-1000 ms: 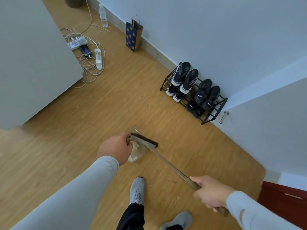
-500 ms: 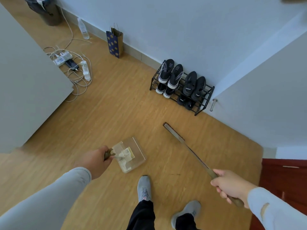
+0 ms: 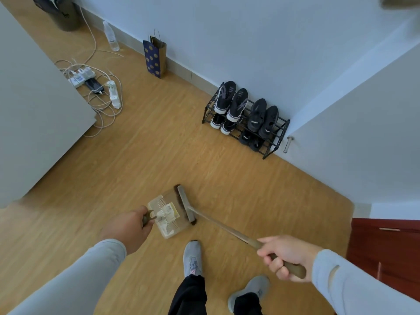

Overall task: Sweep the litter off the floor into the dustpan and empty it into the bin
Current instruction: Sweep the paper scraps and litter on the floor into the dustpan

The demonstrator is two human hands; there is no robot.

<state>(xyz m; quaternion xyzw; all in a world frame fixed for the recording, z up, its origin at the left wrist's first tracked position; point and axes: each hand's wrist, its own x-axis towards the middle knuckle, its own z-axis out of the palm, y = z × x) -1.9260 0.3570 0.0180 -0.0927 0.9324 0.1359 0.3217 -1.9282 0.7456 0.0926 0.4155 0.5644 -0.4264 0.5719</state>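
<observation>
While the left hand [image 3: 127, 230] curled its fingers round the clear plastic dustpan's [image 3: 169, 215] handle, the right hand [image 3: 285, 255] wrapped the broom's [image 3: 186, 206] slim wooden shaft. Its bristled head touched the pan's open lip on the woodgrain floor [image 3: 159, 151]; pale litter [image 3: 167, 213] sat inside.

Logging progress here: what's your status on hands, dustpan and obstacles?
Left hand grips dustpan handle, right hand grips broom. Litter in pan, brush at its lip. Bin far off; cables near route.
</observation>
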